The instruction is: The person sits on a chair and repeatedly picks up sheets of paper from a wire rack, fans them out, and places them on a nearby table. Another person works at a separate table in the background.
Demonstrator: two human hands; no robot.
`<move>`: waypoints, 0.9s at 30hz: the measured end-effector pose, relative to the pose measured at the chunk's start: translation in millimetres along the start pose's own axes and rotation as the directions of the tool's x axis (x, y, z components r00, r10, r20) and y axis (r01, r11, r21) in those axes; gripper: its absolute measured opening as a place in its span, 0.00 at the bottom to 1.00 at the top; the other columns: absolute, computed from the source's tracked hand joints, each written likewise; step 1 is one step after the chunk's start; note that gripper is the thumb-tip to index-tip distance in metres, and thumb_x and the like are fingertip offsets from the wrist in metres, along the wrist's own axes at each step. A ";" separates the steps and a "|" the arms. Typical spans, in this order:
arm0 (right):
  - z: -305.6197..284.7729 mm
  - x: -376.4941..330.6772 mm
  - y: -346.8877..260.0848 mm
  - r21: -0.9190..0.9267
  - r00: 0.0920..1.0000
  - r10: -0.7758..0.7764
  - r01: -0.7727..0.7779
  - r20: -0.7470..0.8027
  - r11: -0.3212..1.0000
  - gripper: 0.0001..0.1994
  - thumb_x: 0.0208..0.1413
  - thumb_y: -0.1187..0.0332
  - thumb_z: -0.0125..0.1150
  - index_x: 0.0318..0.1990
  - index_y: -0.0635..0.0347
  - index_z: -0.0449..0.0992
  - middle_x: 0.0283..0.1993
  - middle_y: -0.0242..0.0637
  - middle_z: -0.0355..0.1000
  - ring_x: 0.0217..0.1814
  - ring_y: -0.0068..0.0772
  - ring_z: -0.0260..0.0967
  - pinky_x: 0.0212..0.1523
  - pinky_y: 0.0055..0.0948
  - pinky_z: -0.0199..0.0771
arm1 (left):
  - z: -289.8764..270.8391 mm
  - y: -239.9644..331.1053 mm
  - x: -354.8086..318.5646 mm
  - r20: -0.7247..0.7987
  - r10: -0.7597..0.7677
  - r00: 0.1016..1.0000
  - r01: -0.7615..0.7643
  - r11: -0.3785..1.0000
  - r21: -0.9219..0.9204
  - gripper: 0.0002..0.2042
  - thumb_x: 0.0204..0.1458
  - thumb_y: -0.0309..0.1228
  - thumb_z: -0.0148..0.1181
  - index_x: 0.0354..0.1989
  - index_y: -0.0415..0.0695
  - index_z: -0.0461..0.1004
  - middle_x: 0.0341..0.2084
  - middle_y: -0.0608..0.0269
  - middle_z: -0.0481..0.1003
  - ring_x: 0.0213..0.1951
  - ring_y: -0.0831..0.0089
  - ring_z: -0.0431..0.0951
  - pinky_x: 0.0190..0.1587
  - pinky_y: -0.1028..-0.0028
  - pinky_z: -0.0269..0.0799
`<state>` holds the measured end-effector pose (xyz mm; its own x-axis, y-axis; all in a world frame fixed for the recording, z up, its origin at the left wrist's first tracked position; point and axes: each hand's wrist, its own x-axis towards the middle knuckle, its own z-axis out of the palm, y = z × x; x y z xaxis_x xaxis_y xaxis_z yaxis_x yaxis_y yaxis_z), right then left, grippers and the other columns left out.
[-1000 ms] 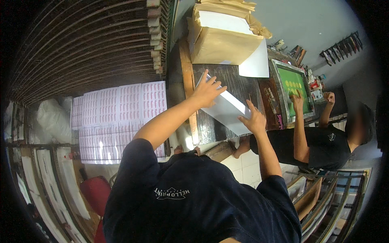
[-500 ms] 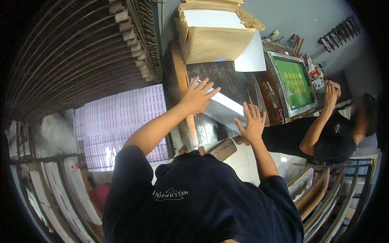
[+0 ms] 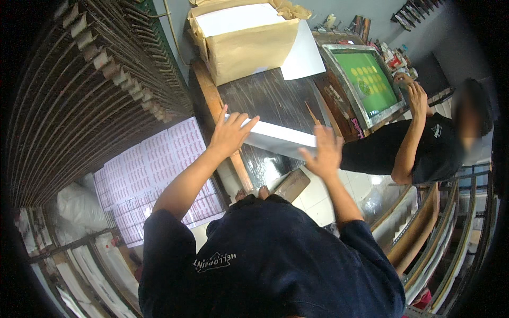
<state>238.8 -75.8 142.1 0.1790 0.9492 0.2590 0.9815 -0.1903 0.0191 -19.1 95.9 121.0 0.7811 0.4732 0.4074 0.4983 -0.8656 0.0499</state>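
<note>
White paper (image 3: pixel 286 134) over the counter (image 3: pixel 265 95), handling judged unfinished: neither hand has let it go.
We see the left hand's (image 3: pixel 229 135) fingers spread at its 10 o'clock end, the right hand (image 3: pixel 326 151) blurred at 4 o'clock; we cannot tell whether either grips. Sheet count and underside are hidden.

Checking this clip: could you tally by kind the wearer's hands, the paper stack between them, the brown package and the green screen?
Wearer's hands: 2, left hand and right hand
Paper stack: 1
Brown package: 1
Green screen: 1
Total: 5
</note>
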 end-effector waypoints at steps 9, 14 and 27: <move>-48.2 9.8 11.1 0.253 0.991 0.100 -0.076 -0.084 0.965 0.35 0.52 0.45 0.52 0.64 0.52 0.55 0.68 0.48 0.47 0.71 0.50 0.40 0.65 0.52 0.38 | -3.6 -2.1 5.2 -0.012 0.061 0.998 -0.062 0.997 -0.037 0.27 0.45 0.35 0.59 0.58 0.55 0.64 0.43 0.63 0.67 0.48 0.65 0.66 0.57 0.57 0.54; -9.1 21.9 -65.8 0.241 0.980 -0.200 0.191 0.014 0.951 0.36 0.52 0.43 0.51 0.64 0.53 0.55 0.68 0.44 0.49 0.71 0.45 0.41 0.67 0.50 0.36 | -4.5 -2.5 3.8 0.022 0.071 0.997 -0.070 0.997 -0.030 0.27 0.46 0.36 0.59 0.58 0.55 0.63 0.45 0.65 0.67 0.50 0.66 0.65 0.58 0.55 0.54; 41.6 -41.9 58.0 0.717 0.522 0.526 -0.637 0.672 -0.284 0.45 0.49 0.28 0.35 0.67 0.52 0.45 0.62 0.50 0.57 0.65 0.43 0.52 0.58 0.55 0.52 | -16.9 4.1 2.8 0.074 0.078 0.994 -0.073 0.995 -0.068 0.29 0.45 0.35 0.60 0.60 0.55 0.61 0.46 0.61 0.66 0.49 0.61 0.66 0.55 0.58 0.55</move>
<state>291.1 -116.2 92.2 0.6546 0.5639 -0.5035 -0.3444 -0.3705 -0.8626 -21.2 90.9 137.7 0.8435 0.4147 0.3415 0.4129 -0.9071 0.0816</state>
